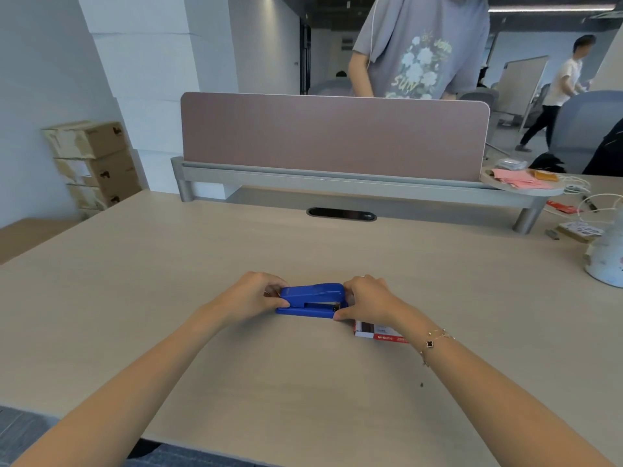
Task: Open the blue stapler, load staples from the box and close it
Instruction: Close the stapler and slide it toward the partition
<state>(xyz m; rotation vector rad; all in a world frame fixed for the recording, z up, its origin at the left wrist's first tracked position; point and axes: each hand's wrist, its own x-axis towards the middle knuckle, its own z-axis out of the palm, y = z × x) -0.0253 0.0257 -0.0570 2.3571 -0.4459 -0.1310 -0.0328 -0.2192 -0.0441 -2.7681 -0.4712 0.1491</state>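
The blue stapler (312, 299) lies flat on the light wood desk (236, 365), its lid down. My left hand (256, 293) grips its left end with thumb and fingers. My right hand (367, 298) holds its right end, the thumb at the base. A small red and white staple box (374, 332) lies on the desk just right of the stapler, partly hidden under my right wrist; its tray looks slid out.
A mauve divider panel (333, 136) on a grey shelf runs across the back of the desk, with a cable slot (341, 214) in front. A person stands behind the divider. Papers, cables and a white jug (606, 261) sit at the right. Cardboard boxes (94, 163) stack at the left.
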